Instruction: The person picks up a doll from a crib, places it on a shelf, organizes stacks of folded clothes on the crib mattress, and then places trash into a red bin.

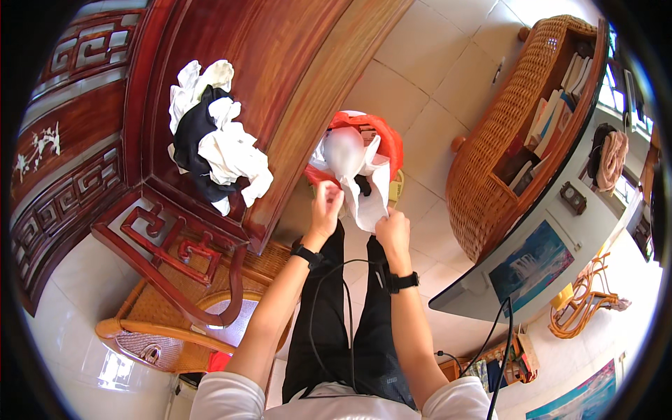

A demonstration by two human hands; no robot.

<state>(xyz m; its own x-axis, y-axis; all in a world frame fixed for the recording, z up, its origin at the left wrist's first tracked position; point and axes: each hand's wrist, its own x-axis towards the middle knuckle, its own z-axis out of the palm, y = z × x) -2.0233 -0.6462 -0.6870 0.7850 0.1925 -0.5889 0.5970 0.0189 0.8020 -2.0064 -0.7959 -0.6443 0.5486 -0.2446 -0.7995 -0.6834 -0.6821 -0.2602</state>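
Note:
A strip of white cloth hangs between my hands, its kind not clear. My right hand is closed on its lower right edge. My left hand is beside the cloth's left side, fingers curled in a pinch; whatever they hold, if anything, cannot be made out. Just beyond my hands, a red plastic bag lines a round container on the floor. A pale, rounded, translucent thing shows at its opening, and a small dark patch sits beside the cloth. The container's inside is mostly hidden.
Rumpled white and black clothes lie on a dark red wooden bench at the left. A wicker cabinet with books and a glossy top stands at the right. A rattan chair is low left. Black cables hang across my front.

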